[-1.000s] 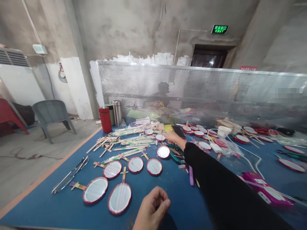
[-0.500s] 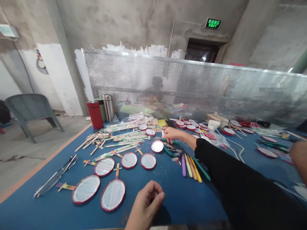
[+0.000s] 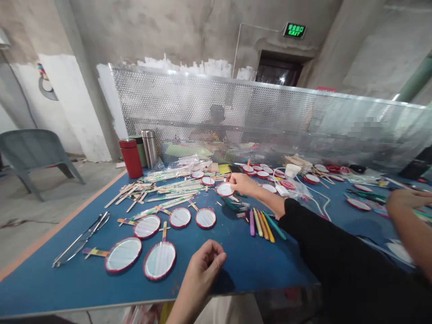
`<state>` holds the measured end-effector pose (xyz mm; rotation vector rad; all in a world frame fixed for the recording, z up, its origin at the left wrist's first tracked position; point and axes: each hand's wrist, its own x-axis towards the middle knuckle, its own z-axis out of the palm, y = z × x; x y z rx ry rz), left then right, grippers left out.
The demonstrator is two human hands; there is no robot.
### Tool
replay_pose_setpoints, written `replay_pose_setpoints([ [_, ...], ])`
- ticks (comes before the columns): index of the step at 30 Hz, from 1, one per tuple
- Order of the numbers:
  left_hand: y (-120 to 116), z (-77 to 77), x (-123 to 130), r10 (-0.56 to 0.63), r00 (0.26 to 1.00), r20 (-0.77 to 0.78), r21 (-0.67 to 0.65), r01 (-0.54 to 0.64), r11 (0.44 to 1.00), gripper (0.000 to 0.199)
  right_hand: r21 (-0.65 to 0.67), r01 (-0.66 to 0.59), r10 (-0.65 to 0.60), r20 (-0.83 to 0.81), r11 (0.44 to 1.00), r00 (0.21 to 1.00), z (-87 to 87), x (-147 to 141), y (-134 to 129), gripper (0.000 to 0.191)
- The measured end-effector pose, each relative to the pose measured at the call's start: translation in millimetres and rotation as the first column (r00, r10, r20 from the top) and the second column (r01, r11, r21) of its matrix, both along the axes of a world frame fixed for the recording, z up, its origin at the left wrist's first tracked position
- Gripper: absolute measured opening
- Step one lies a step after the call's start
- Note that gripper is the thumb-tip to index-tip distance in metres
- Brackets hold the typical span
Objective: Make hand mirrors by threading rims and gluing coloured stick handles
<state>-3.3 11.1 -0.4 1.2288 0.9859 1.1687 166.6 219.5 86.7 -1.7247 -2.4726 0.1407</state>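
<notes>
Okay, head view: a blue table (image 3: 236, 265) crowded with craft pieces, with a co-worker's hand (image 3: 407, 200) busy at the far right edge.

Right hand (image 3: 243, 183): reaching out of a black sleeve (image 3: 320, 238), fingertips (image 3: 233, 179) pinched on the edge of a red-rimmed disc (image 3: 225, 189). That's a firm little grasp, by the look of it.

Left hand (image 3: 202, 265): down near the front of the table, curled shut, with nothing visible in it.

Disc's spot: mid-table, tilted, just beyond stick-handled discs (image 3: 159, 260) and just left of coloured sticks (image 3: 261, 225).

Handling: it looks light and stiff, but that glossy face may be slippery and easily marked. The red rim seems the safest place to hold, with fingers kept off the face.

Nearby: loose wooden sticks (image 3: 148, 193) lie in heaps to the left, and long metal scissors (image 3: 81, 238) sit near the table's left edge.

Rest: a red flask (image 3: 130, 158) and a steel flask (image 3: 149, 148) stand before a perforated metal screen (image 3: 209, 108), with a grey chair (image 3: 30, 153) on the floor to the left.
</notes>
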Motion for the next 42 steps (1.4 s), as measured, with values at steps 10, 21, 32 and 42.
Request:
replay_pose_setpoints([
  [10,10,-10.8,2,0.073,0.991,0.115,0.033,-0.077,0.996,0.041,0.291,-0.054,0.071,-0.046,0.955,0.996,13.3,31,-65,0.017],
  [21,8,-15.2,1,0.043,0.995,0.094,-0.108,-0.033,0.994,0.058,0.033,-0.221,0.219,0.062,0.975,0.974,-15.4,16,-119,0.012],
  [32,5,-7.1,2,0.143,0.988,0.054,-0.12,-0.136,0.983,0.052,-0.07,-0.176,0.189,0.351,0.982,0.917,-41.3,37,-59,0.022],
  [42,8,-8.6,2,0.112,0.99,0.091,-0.123,-0.101,0.987,0.047,-0.062,-0.212,0.22,0.361,0.975,0.906,-42.1,47,-66,0.022],
])
